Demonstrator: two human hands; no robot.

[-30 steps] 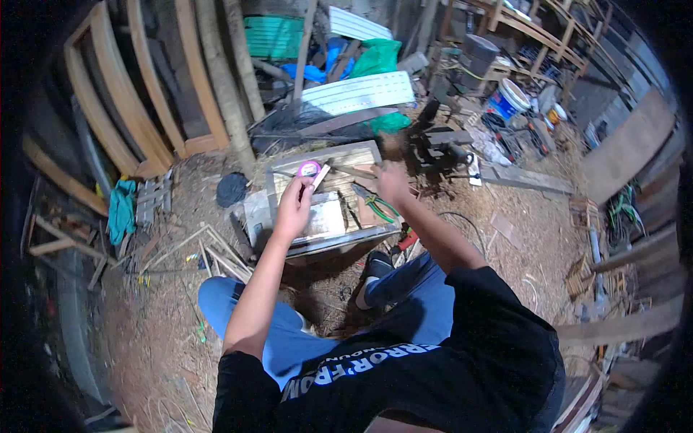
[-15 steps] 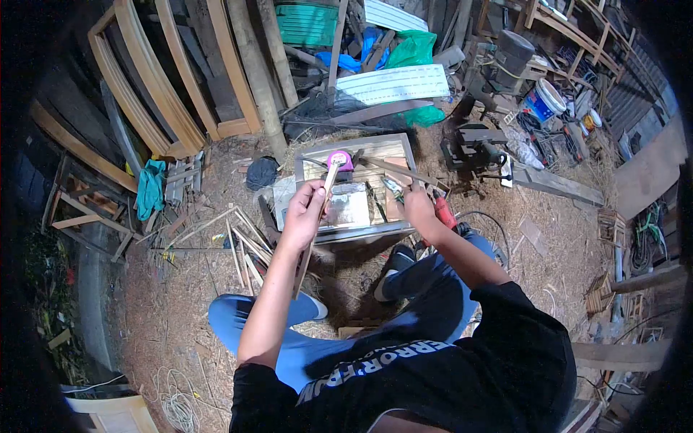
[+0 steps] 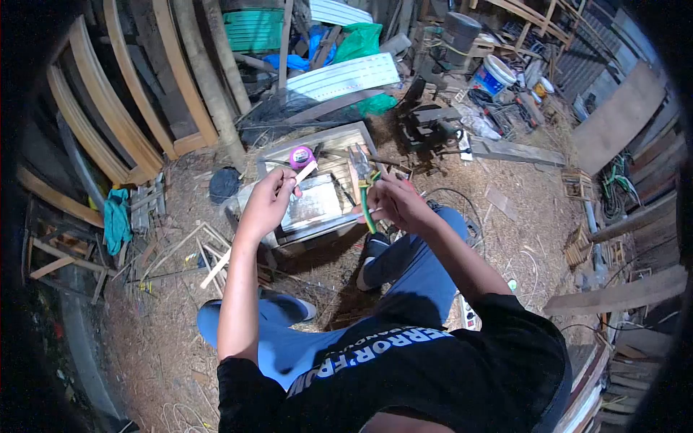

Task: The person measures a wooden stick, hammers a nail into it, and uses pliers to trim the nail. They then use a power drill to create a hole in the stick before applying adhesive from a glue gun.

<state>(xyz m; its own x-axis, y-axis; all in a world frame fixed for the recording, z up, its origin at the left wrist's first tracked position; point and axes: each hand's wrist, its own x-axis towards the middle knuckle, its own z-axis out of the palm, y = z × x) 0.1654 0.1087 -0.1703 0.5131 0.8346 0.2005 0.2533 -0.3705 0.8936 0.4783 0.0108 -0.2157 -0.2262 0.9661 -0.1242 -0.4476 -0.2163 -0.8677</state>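
Observation:
My left hand (image 3: 267, 204) is closed on a thin wooden strip (image 3: 307, 172). One end points up past the fingertips; the strip seems to run back behind my forearm. In my right hand (image 3: 401, 203) is a pair of pliers (image 3: 368, 209) with green and yellow handles, its jaws pointing away from me and apart from the strip. Below both hands stands a low wooden worktable (image 3: 317, 232). A pink tape measure (image 3: 301, 156) lies on it, just beyond the left fingertips, beside a worn pale board (image 3: 314, 202).
Loose wooden strips (image 3: 209, 249) lie on the floor left of the table. A dark machine or vise (image 3: 433, 126) stands beyond it to the right. Wooden frames (image 3: 119, 94) lean at the left. A cable (image 3: 462, 193) curves by my right knee.
My right hand has lifted the pliers off the tabletop area and brought them nearer my left hand. The strip has tilted, its lower end swinging left. The whole view has shifted.

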